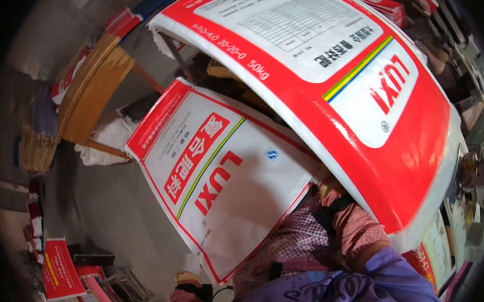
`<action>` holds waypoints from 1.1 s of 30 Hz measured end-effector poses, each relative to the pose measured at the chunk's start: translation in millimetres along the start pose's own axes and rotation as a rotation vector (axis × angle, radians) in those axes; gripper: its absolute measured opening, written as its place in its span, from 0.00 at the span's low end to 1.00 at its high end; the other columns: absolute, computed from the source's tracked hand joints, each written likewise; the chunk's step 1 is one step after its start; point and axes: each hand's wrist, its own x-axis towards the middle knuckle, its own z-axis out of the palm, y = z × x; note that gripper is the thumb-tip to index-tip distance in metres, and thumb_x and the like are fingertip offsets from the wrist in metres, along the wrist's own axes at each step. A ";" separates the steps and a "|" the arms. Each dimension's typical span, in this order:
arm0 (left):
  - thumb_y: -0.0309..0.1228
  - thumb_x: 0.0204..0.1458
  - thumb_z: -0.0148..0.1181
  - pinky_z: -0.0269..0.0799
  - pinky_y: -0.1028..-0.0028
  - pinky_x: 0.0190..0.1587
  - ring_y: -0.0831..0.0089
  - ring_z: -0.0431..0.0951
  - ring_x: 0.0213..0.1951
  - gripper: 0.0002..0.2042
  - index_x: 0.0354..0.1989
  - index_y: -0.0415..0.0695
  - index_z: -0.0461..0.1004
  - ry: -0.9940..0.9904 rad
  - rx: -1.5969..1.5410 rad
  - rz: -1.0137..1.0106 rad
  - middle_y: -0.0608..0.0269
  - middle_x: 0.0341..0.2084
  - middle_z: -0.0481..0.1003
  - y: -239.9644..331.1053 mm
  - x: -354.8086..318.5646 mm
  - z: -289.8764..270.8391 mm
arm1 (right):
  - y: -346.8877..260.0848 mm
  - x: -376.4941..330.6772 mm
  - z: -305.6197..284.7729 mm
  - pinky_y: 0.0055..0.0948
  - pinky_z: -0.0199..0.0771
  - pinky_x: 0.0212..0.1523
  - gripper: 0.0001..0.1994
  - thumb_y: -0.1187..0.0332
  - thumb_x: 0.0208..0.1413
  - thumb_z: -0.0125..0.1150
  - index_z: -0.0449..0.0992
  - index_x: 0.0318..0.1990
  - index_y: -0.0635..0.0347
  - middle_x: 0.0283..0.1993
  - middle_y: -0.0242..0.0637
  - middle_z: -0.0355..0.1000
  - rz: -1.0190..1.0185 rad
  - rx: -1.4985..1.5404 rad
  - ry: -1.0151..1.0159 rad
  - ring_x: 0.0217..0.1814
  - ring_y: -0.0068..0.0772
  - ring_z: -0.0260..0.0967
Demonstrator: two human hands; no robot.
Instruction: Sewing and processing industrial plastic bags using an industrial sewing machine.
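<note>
A large red and white woven sack (326, 74) arches over the middle and right of the view. A second, flat red and white sack (221, 180) hangs below it, printed side toward me. My left hand (193, 263), in a white glove, grips the lower edge of this flat sack. My right forearm, in a checked pink sleeve, reaches up between the two sacks. Only a bit of my right hand (330, 186) shows at the edge of the large sack. Its fingers are hidden behind the sacks.
A wooden table (91, 91) stands tilted at upper left, with a crumpled white sack (108, 140) beside it on the concrete floor (107, 209). Flat red sacks (60, 267) lie stacked at lower left. More sacks (379, 1) are piled at top right.
</note>
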 end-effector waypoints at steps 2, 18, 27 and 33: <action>0.35 0.48 0.51 0.71 0.59 0.34 0.58 0.74 0.36 0.11 0.36 0.43 0.71 0.020 -0.291 0.059 0.50 0.28 0.73 -33.4 -4.2 23.0 | -9.1 -17.5 12.8 0.28 0.69 0.38 0.18 0.53 0.55 0.48 0.72 0.39 0.60 0.37 0.36 0.71 -0.015 0.089 -0.020 0.39 0.30 0.68; 0.27 0.34 0.64 0.62 0.61 0.48 0.49 0.68 0.45 0.14 0.31 0.38 0.71 0.739 -0.217 1.553 0.44 0.45 0.67 418.1 -114.6 -251.7 | -33.4 -185.7 27.8 0.25 0.68 0.38 0.17 0.55 0.54 0.51 0.72 0.38 0.60 0.37 0.34 0.70 -0.385 0.671 0.031 0.39 0.27 0.67; 0.31 0.33 0.63 0.63 0.60 0.47 0.51 0.69 0.44 0.14 0.27 0.35 0.70 0.875 -0.004 1.614 0.45 0.42 0.69 546.7 -117.2 -192.1 | -17.4 -271.6 -14.4 0.24 0.70 0.32 0.09 0.65 0.53 0.50 0.74 0.35 0.59 0.29 0.33 0.73 -0.272 -0.380 0.134 0.31 0.26 0.71; 0.25 0.37 0.58 0.64 0.63 0.47 0.55 0.69 0.43 0.07 0.23 0.34 0.69 0.755 -0.087 1.574 0.51 0.39 0.71 556.3 -113.6 -193.6 | -49.4 -313.5 -52.7 0.31 0.71 0.35 0.13 0.59 0.49 0.53 0.75 0.35 0.57 0.30 0.40 0.73 -0.585 -0.204 0.944 0.31 0.37 0.72</action>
